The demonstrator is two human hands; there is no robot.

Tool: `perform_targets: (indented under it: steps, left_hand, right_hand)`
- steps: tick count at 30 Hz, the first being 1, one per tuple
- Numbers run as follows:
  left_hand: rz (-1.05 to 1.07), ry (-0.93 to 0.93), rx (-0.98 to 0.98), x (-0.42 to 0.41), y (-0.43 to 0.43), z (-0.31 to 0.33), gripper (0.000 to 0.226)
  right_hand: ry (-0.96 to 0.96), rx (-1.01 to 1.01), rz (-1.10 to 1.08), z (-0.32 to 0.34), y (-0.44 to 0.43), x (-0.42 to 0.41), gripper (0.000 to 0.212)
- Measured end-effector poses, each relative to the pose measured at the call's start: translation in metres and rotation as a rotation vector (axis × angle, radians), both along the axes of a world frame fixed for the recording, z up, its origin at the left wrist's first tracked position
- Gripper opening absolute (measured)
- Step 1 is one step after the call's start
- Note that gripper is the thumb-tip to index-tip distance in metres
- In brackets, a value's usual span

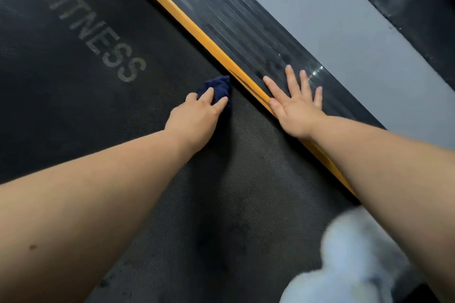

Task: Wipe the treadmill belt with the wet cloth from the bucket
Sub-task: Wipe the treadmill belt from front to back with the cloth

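The treadmill belt (123, 118) fills most of the view, black, textured and smudged toward its near end. Along its right edge run the ribbed side rail (234, 24) and an orange strip (187, 22). The right hand (295, 103) lies flat on the rail, fingers spread, holding nothing. The left hand (197, 115) curls over the bunched dark blue cloth (218, 87), on the belt against that right edge. Firm pressure and overlapping strokes toward the opposite edge should clean best.

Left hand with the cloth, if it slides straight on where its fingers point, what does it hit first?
Probably the orange strip edging the belt; the cloth held by the left hand lies almost against it.
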State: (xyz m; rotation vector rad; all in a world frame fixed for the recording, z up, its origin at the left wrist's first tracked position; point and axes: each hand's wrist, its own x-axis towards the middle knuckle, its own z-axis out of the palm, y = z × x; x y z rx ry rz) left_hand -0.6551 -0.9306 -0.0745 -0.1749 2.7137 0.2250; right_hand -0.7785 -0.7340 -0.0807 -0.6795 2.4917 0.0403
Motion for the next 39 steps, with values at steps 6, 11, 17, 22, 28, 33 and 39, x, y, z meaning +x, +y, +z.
perform_targets:
  steps: [6,11,17,22,28,33,39]
  left_hand:
    - [0.003,-0.072,-0.003,-0.01,0.001,0.003,0.057]
    - [-0.019,-0.019,-0.075,-0.015,-0.004,0.0,0.052]
    - [0.141,0.278,0.045,-0.024,0.001,-0.002,0.028]
    - [0.334,0.34,0.057,-0.051,0.001,-0.015,0.035]
    - [-0.163,0.362,0.24,0.01,0.095,-0.027,0.038]
    - [0.101,0.423,0.159,-0.022,0.064,-0.024,0.034]
    - [0.181,0.563,0.164,-0.008,0.092,-0.03,0.03]
  right_hand:
    - [-0.036,0.003,-0.011,0.004,-0.004,-0.002,0.047]
    - [-0.023,0.014,-0.007,0.002,-0.003,0.0,0.047]
    - [-0.006,-0.006,-0.011,0.003,-0.003,0.0,0.047]
    - [0.013,-0.045,-0.002,-0.004,0.0,0.0,0.048]
    - [0.013,-0.075,0.002,-0.006,0.001,-0.001,0.048]
    - [-0.031,-0.115,0.039,-0.003,0.006,-0.006,0.05]
    - [0.017,-0.124,0.053,-0.008,0.005,-0.005,0.05]
